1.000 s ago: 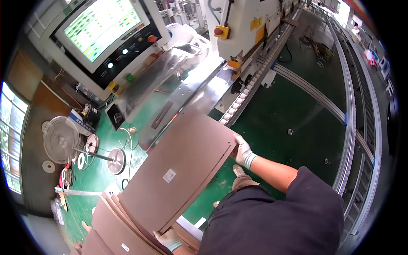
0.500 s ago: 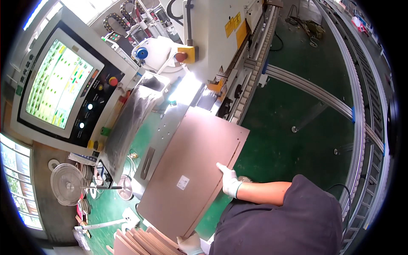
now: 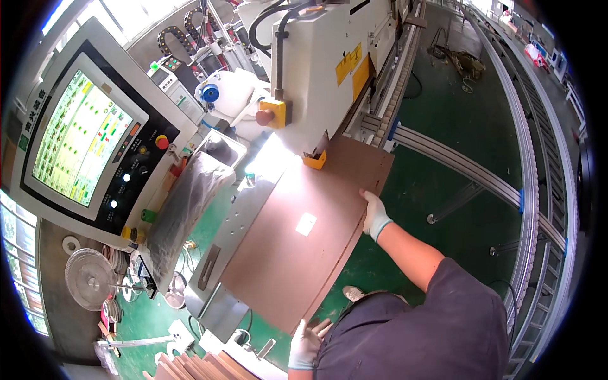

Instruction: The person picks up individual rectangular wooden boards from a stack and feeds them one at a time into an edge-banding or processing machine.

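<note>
A large brown board with a small white label lies flat on the grey metal infeed table of a white machine. Its far end reaches the machine's mouth by a yellow guard. My right hand, in a white glove, grips the board's right edge near the far corner. My left hand, also gloved, presses against the board's near edge with fingers spread.
A control panel with a lit screen and coloured buttons stands at the left. A roller conveyor runs along the machine. Metal rails curve across the green floor on the right. More brown boards are stacked at the bottom, and a fan stands at the lower left.
The board has gone from tilted over the stack to flat on the infeed table, slid forward toward the machine. Both hands moved with it and my view swung toward the machine.
</note>
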`<state>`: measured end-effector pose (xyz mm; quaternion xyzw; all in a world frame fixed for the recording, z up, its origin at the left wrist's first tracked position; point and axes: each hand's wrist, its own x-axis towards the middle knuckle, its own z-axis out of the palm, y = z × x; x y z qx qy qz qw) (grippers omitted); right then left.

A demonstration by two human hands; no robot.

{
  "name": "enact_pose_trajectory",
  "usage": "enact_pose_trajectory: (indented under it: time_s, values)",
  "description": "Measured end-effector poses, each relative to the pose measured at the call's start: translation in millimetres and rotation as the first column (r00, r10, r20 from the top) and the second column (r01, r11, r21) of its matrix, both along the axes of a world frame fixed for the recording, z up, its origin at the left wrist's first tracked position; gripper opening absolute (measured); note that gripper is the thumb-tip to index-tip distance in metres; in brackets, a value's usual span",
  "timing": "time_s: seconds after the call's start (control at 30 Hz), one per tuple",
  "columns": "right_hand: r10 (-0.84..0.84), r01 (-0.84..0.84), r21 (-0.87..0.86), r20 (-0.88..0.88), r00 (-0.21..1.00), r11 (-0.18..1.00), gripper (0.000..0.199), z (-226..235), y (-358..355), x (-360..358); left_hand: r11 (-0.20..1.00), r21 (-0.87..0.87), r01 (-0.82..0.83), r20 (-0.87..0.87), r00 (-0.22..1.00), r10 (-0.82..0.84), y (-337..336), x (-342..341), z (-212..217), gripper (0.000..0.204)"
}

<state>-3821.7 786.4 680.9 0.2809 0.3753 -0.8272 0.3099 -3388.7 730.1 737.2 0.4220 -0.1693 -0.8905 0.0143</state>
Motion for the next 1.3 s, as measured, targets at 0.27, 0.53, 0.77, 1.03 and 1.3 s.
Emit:
enact_pose_trajectory:
  time_s: [0.27,0.53,0.77,1.03,1.3]
  values:
    - [-0.082,0.14,0.173,-0.306,0.949,0.975,0.051,-16.3,-8.7,12.3,0.365,-0.549,0.751,0.551,0.655,-0.518,-11.7,-40.7,-48.4,0.073]
    - [0.255,-0.232,0.129,-0.216,0.942,0.964,0.056,-26.8,-29.5,148.3,0.504,-0.659,0.559,0.744,0.586,0.322,-14.9,188.9,-85.3,0.061]
    - [0.264,-0.137,0.334,-0.373,0.89,0.933,0.062,-40.0,-6.4,57.6,-0.072,-0.841,-0.536,0.228,-0.473,0.851,112.4,497.9,-111.5,0.045]
    - [0.609,0.332,0.888,-0.46,0.646,0.318,0.085,-10.1,6.5,-24.0,-0.409,-0.589,-0.697,0.201,-0.617,0.761,189.9,561.4,-111.0,0.082]
    - [0.816,-0.279,0.77,-0.507,0.279,0.574,0.066,-69.7,-20.2,302.8,-0.375,-0.492,-0.785,0.049,-0.456,0.889,195.6,553.3,-120.2,0.048]
